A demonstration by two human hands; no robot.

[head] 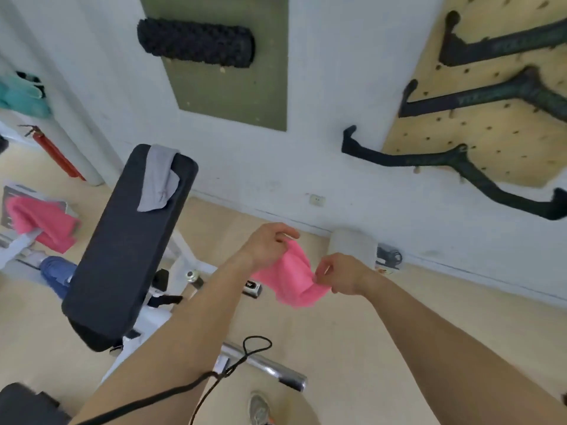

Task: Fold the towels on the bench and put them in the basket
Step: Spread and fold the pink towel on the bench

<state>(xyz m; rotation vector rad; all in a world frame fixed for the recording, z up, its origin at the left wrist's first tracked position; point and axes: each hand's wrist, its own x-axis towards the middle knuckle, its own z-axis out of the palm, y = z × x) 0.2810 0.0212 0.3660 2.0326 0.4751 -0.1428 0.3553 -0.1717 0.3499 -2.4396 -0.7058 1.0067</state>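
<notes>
The pink towel (291,277), pinched aloft by left hand (270,243) and right hand (340,273), could be dropped if either pinch slackens.

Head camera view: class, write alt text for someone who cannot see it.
A person's left hand and right hand hold a pink towel in the air between them. To their left, a grey towel drapes over the far end of a black weight bench; a second pink towel lies further left.

a grey towel (158,179) lies draped over the black bench (122,256).
</notes>
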